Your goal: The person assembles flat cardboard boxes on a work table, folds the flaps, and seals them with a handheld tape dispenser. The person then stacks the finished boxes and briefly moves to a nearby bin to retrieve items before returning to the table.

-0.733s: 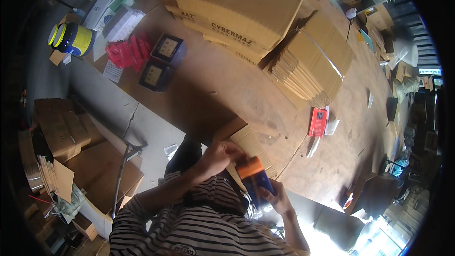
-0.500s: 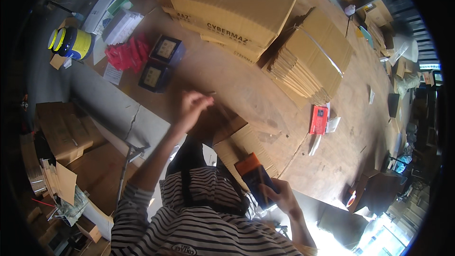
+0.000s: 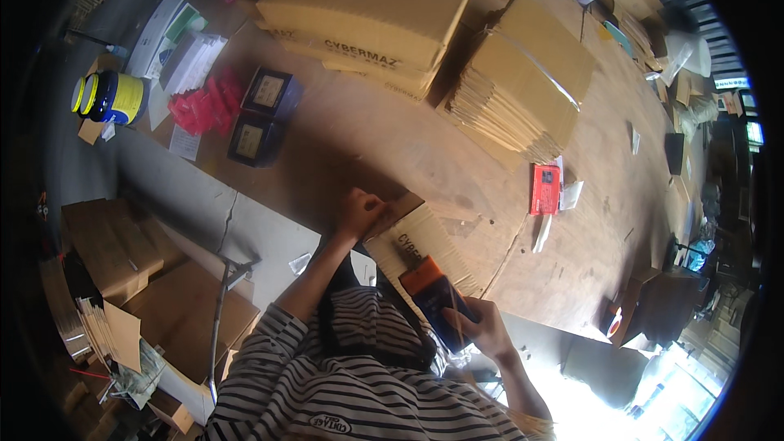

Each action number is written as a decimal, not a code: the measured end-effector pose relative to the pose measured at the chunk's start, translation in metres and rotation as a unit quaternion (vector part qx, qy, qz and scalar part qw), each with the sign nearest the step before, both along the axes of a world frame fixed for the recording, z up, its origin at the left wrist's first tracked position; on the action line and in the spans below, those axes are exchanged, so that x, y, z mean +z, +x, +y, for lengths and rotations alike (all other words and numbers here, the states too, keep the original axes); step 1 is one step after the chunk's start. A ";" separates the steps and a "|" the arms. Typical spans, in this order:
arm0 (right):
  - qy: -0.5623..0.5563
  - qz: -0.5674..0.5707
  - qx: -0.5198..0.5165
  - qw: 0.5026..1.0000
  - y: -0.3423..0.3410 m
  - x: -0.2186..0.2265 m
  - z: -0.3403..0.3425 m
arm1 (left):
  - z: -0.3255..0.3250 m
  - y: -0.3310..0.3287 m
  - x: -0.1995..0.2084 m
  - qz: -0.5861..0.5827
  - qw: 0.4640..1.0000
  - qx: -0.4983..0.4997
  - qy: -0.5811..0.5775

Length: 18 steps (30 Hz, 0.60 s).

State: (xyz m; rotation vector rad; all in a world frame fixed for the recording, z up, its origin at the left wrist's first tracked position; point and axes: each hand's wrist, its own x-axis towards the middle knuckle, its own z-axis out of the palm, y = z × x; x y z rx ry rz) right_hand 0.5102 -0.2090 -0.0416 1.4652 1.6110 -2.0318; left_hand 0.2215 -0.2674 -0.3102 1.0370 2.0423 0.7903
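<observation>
A small brown cardboard carton [image 3: 396, 247] with a corrugated, ridged side lies at the table's near edge, in front of my body. My right hand [image 3: 483, 328] is wrapped round a block-shaped dark blue tool [image 3: 441, 308] with an orange end, which rests against the carton; its exact kind is unclear. At the carton's far left corner is my left hand [image 3: 362, 214], its fingers curled closed. Whether it grips a flap or something small is hidden.
Large cartons [image 3: 367, 0] and a strapped stack of flat cardboard [image 3: 523, 82] stand across the table. Dark blue boxes [image 3: 255, 139] and pink packets [image 3: 204, 108] lie at left, with a yellow-and-blue jar [image 3: 118, 98]. At right lies a red box [image 3: 545, 189].
My left hand has come down and nearer, from above the carton to its corner, and its fingers have curled in. My right hand stays on the tool. The view has shifted slightly.
</observation>
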 end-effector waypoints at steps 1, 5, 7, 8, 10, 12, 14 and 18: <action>0.005 0.008 0.000 1.000 0.000 -0.002 0.000 | -0.004 0.002 -0.011 -0.043 0.999 0.023 -0.018; -0.022 -0.001 0.004 1.000 -0.003 0.006 0.006 | -0.013 -0.012 -0.031 -0.049 0.996 -0.023 -0.078; -0.015 0.001 -0.005 1.000 -0.005 0.006 0.004 | -0.002 -0.020 -0.017 0.026 0.996 -0.072 -0.044; -0.009 0.002 -0.011 1.000 -0.003 0.004 0.004 | 0.017 -0.019 0.014 0.059 0.996 -0.072 0.005; 0.022 -0.001 -0.001 1.000 -0.001 -0.001 0.001 | 0.044 0.003 0.103 0.118 0.981 -0.096 0.119; 0.042 -0.007 0.013 0.999 -0.003 0.001 0.004 | 0.053 0.035 0.165 0.230 0.947 -0.178 0.138; 0.042 -0.005 0.028 0.999 0.000 0.005 0.002 | 0.040 0.051 0.143 0.277 0.923 -0.212 0.164; 0.048 -0.049 0.068 0.995 0.036 0.010 -0.009 | 0.045 0.057 0.144 0.329 0.911 -0.206 0.137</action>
